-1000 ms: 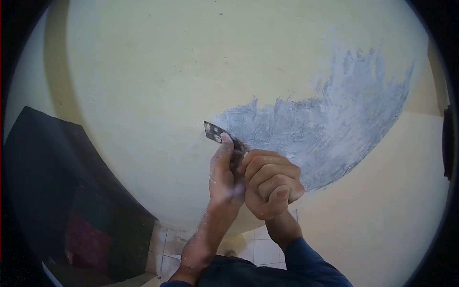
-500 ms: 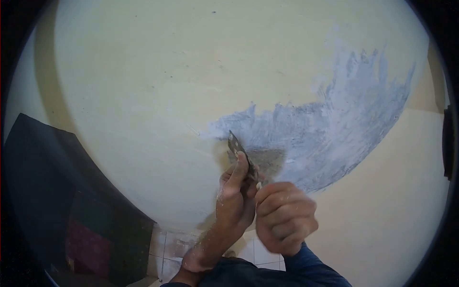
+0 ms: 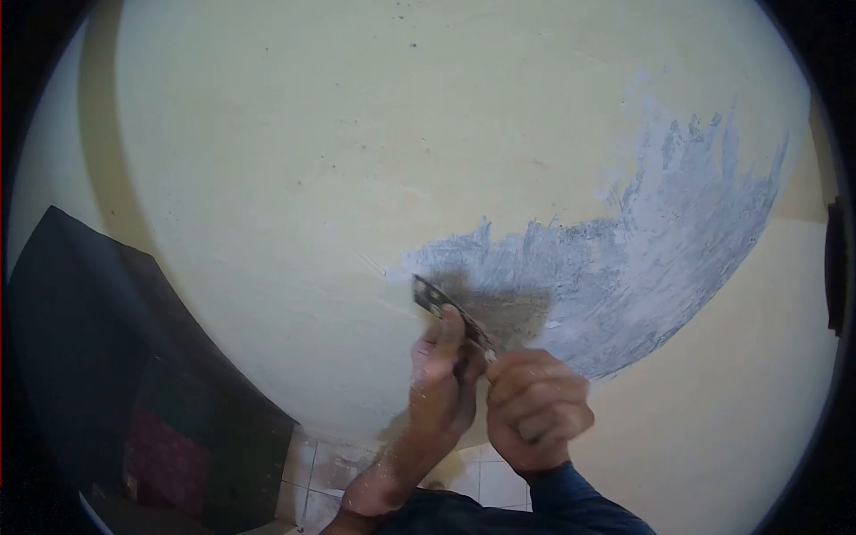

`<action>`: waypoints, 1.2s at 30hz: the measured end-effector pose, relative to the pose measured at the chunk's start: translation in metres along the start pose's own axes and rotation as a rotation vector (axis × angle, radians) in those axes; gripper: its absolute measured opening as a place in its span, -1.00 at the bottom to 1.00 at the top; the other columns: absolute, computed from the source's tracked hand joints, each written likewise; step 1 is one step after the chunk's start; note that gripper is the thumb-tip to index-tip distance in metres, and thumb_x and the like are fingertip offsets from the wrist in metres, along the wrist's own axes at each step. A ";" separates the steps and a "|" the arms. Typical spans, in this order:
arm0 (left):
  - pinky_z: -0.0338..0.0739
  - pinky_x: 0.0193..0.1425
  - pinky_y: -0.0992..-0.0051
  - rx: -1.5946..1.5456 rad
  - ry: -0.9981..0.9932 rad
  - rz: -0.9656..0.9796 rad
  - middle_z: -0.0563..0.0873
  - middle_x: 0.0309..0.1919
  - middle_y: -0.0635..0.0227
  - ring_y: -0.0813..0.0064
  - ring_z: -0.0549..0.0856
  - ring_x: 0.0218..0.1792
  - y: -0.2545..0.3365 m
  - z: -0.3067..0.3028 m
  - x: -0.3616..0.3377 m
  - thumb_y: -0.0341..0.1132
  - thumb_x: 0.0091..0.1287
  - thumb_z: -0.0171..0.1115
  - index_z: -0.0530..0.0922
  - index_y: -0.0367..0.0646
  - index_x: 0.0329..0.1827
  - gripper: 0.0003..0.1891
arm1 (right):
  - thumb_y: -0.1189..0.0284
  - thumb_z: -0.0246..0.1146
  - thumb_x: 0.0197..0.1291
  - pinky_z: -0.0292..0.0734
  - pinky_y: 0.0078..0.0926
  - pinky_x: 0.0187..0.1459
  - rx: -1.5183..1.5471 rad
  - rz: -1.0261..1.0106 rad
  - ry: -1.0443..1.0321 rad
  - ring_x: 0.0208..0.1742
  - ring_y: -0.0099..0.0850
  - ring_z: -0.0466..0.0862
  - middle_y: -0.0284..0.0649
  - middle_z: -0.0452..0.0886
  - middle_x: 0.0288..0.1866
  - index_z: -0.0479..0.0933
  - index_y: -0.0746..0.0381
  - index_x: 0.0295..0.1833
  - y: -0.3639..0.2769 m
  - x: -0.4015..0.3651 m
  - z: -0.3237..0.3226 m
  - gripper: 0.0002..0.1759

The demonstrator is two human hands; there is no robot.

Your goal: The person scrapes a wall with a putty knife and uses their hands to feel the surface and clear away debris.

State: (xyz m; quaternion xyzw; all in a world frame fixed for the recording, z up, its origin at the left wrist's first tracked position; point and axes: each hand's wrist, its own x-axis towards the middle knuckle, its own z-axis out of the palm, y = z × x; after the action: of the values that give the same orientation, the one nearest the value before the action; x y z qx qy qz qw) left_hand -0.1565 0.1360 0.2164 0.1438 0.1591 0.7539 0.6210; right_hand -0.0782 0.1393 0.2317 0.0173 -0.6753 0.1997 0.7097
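Observation:
My left hand grips a putty knife with its thumb pressed on the dark, smeared metal. The tool slants from upper left down to my right hand, which is closed in a fist beside it and slightly blurred. A small pale bit shows at the edge of the fist; the fingers hide what it holds. Behind both hands is a cream wall with a broad streaky patch of grey-white filler. The hands and tool cast a shadow on the patch. White specks dot my left wrist and forearm.
A large dark panel-like object stands at the lower left, with a dark red area low on it. Pale floor tiles show below the wall. A dark object is at the far right edge.
The wall and its patch sit lower in view, as the camera has tilted up. The putty knife's upper end has swung left and its slant is flatter. Both hands stay close together on it.

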 end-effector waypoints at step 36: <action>0.09 -0.56 0.63 0.208 -0.058 0.004 0.39 -0.65 0.56 0.72 0.27 -0.65 0.029 -0.006 0.001 -0.03 0.39 0.24 0.42 -0.07 -0.51 -0.61 | 0.30 0.00 0.36 0.51 -0.27 -0.48 0.009 -0.115 0.022 -0.75 -0.41 0.41 -0.27 0.33 -0.83 0.14 0.14 -0.71 0.000 -0.011 0.024 -0.48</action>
State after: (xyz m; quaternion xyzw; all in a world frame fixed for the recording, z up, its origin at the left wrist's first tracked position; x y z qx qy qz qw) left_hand -0.1857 0.1316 0.2229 0.2294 0.2181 0.7301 0.6057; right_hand -0.1009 0.1297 0.2232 0.0568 -0.6644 0.1619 0.7275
